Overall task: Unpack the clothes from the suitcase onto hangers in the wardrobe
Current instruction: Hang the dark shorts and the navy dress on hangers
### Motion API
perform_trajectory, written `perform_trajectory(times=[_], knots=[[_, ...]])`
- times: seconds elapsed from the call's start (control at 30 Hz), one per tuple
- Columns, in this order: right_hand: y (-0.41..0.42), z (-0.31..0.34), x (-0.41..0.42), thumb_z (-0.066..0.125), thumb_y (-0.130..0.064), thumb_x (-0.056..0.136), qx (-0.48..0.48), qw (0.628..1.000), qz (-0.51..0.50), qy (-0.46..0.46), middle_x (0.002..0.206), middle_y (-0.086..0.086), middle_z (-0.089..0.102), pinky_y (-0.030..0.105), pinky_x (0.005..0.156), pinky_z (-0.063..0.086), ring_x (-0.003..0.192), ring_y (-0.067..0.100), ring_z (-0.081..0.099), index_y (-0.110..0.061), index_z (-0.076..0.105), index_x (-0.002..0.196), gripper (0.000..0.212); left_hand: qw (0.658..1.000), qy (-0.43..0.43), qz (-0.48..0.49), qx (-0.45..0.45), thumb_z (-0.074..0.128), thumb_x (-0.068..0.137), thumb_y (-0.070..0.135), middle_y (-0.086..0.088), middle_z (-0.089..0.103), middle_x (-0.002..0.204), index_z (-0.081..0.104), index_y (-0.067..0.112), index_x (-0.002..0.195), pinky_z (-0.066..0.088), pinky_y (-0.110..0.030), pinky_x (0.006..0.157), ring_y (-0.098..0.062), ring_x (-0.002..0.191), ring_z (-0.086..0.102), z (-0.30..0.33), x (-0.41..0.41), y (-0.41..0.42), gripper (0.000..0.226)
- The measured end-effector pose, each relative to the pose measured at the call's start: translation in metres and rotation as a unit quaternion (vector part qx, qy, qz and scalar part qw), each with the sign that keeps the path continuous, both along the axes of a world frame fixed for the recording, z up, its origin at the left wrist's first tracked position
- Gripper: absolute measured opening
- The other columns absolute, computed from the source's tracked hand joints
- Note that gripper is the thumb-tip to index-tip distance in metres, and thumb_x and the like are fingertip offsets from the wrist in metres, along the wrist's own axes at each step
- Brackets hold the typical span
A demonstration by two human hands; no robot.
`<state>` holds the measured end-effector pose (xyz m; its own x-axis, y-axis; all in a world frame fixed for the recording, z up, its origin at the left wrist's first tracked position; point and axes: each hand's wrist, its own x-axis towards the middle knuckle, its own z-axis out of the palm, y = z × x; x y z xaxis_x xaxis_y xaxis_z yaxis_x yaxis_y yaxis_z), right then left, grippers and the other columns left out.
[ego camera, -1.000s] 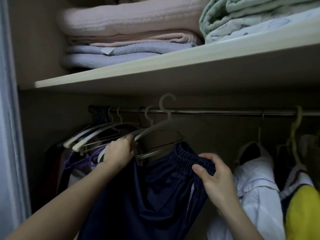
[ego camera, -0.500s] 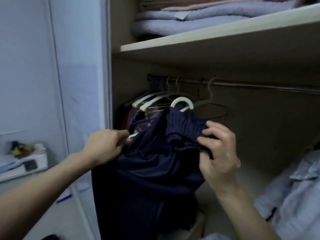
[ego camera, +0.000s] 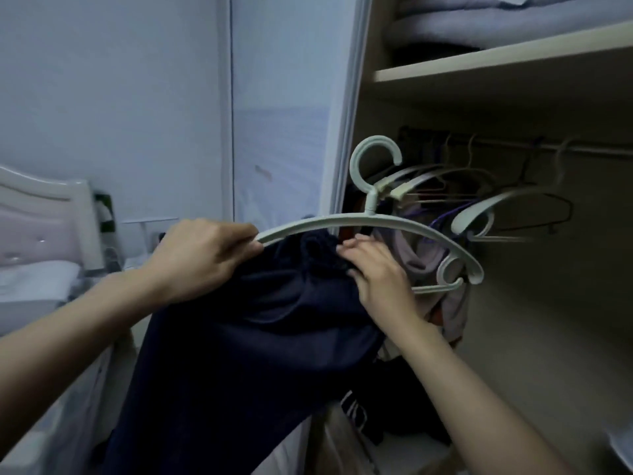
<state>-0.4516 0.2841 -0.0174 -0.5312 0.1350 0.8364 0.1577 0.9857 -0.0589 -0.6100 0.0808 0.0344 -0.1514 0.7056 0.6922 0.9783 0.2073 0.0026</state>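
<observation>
A pale green plastic hanger (ego camera: 368, 219) is held out in front of the wardrobe's left edge, hook up, off the rail. My left hand (ego camera: 200, 257) grips its left end together with the dark navy garment (ego camera: 246, 337), which hangs down from both hands. My right hand (ego camera: 373, 272) pinches the garment's gathered waistband just under the hanger's middle. The hanging rail (ego camera: 513, 149) runs across the wardrobe at the upper right with several empty hangers (ego camera: 445, 180) on it. The suitcase is not in view.
A wardrobe shelf (ego camera: 496, 58) with folded blankets (ego camera: 479, 18) is above the rail. The wardrobe door frame (ego camera: 346, 108) stands just behind the hanger. A bed headboard (ego camera: 44, 207) is at the left. Hung clothes (ego camera: 428, 265) sit behind my right hand.
The hanger has come off the rail and out to the left of the wardrobe. My view has swung left; both hands have kept hold of the navy garment.
</observation>
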Motion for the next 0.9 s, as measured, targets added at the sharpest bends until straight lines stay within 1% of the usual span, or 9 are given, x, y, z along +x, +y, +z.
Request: perform_trajectory(times=[0.07,0.13,0.23,0.3,0.43,0.57,0.7,0.8,0.9], knots=[[0.0,0.003,-0.017,0.053,0.004,0.086,-0.053,0.994,-0.029,-0.093,0.129,0.014,0.055,0.005,0.102,0.017,0.126,0.03,0.045,-0.002,0.058,0.122,0.037,1.0,0.01,0.006,-0.008,0.014,0.073,0.064,-0.002,0.06,0.068,0.057,0.018,0.082,0.04,-0.035,0.058,-0.034,0.074,0.059,-0.004,-0.006,-0.009,0.063],[-0.008,-0.002,-0.02,0.049,-0.008,0.092,-0.078,0.989,-0.03,-0.118,0.134,0.013,0.051,0.021,0.106,0.022,0.128,0.026,0.042,-0.003,0.052,0.129,0.037,0.999,0.01,0.042,-0.02,0.017,0.077,0.063,-0.001,0.061,0.07,0.056,0.019,0.082,0.033,-0.032,0.057,-0.033,0.077,0.059,-0.012,-0.013,-0.013,0.059],[-0.052,-0.028,-0.002,0.049,-0.011,0.089,-0.181,0.975,0.027,0.125,0.103,0.008,0.065,0.017,0.09,0.038,0.1,0.012,0.057,-0.005,0.067,0.1,0.022,0.991,0.0,0.121,-0.048,0.028,0.09,0.053,-0.005,0.067,0.087,0.059,0.02,0.091,0.029,-0.031,0.062,-0.035,0.087,0.059,-0.026,-0.032,-0.016,0.046],[-0.08,-0.066,0.007,0.051,-0.011,0.088,-0.355,0.904,0.054,0.234,0.09,0.002,0.061,0.012,0.079,0.041,0.086,0.004,0.056,-0.018,0.061,0.087,0.012,0.987,-0.011,0.15,-0.056,0.029,0.09,0.053,-0.009,0.067,0.092,0.063,0.02,0.097,0.032,-0.032,0.063,-0.036,0.09,0.059,-0.035,-0.041,-0.02,0.048],[-0.101,-0.125,-0.013,0.06,-0.019,0.089,-0.715,0.671,0.114,0.16,0.114,0.0,0.061,0.034,0.096,0.046,0.107,0.015,0.058,-0.031,0.055,0.103,0.019,0.984,-0.071,0.155,-0.05,0.045,0.094,0.039,-0.012,0.066,0.085,0.064,0.015,0.092,0.035,-0.033,0.064,-0.037,0.088,0.059,-0.045,-0.04,-0.03,0.031],[-0.095,-0.108,-0.03,0.057,-0.007,0.089,-0.721,0.636,0.175,0.214,0.11,-0.007,0.061,0.015,0.078,0.049,0.098,0.0,0.058,-0.02,0.053,0.113,0.027,0.983,-0.057,0.171,-0.044,0.046,0.094,0.035,-0.013,0.066,0.088,0.064,0.015,0.098,0.035,-0.035,0.065,-0.038,0.09,0.058,-0.05,-0.036,-0.031,0.028],[-0.076,-0.093,-0.051,0.056,0.001,0.087,-0.754,0.575,0.233,0.214,0.12,0.012,0.058,0.032,0.098,0.044,0.108,0.02,0.056,-0.001,0.046,0.128,0.042,0.984,-0.05,0.17,-0.025,0.046,0.094,0.036,-0.014,0.065,0.083,0.062,0.013,0.091,0.035,-0.036,0.064,-0.039,0.087,0.059,-0.058,-0.043,-0.034,0.028],[-0.066,-0.09,-0.055,0.057,-0.004,0.087,-0.799,0.516,0.256,0.172,0.107,0.011,0.063,0.031,0.087,0.049,0.096,0.021,0.06,-0.003,0.051,0.119,0.032,0.986,-0.051,0.16,-0.006,0.038,0.089,0.046,-0.011,0.062,0.073,0.06,0.014,0.081,0.03,-0.033,0.06,-0.04,0.08,0.058,-0.061,-0.049,-0.038,0.039],[-0.066,-0.093,-0.046,0.065,-0.015,0.08,-0.806,0.517,0.285,0.035,0.101,0.007,0.069,0.025,0.078,0.052,0.095,0.018,0.064,-0.005,0.059,0.111,0.033,0.984,-0.06,0.169,0.004,0.034,0.082,0.046,-0.011,0.059,0.067,0.058,0.017,0.077,0.031,-0.033,0.058,-0.04,0.076,0.059,-0.061,-0.056,-0.045,0.039]])
